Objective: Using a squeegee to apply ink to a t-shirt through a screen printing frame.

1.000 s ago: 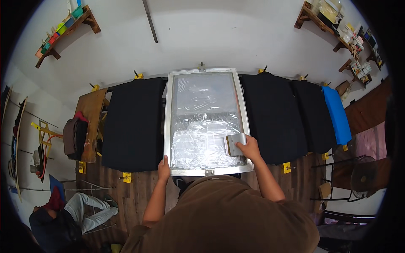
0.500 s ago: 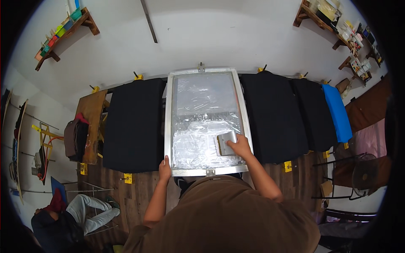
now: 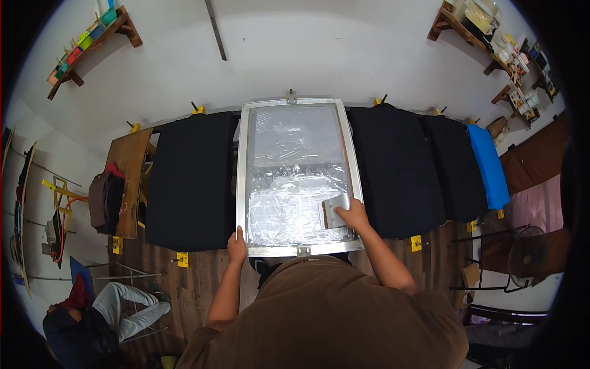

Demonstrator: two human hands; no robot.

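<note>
A silver metal screen frame [image 3: 241, 178] spans the middle, its mesh covered with crinkled, shiny clear film [image 3: 289, 138]. My left hand [image 3: 237, 245] grips the frame's left rail near its lower corner, thumb along the side. In my right hand [image 3: 352, 215] is a flat metal squeegee-like tool [image 3: 332, 212] with a yellowish edge, resting on or just over the film at the lower right; whether it touches cannot be told.
Black-covered boards flank the frame [image 3: 187, 178] [image 3: 396, 169], with a blue board [image 3: 487, 163] far right. Folded clothes [image 3: 106, 197] lie on a wooden board at left. Wall shelves hold containers [image 3: 86, 40]. Another person [image 3: 80, 326] reclines at lower left, near a metal rack.
The tool in my right hand shifted left across the lower film, then slightly back right, changing its angle. My left hand keeps its grip. The whole view has shifted slightly.
</note>
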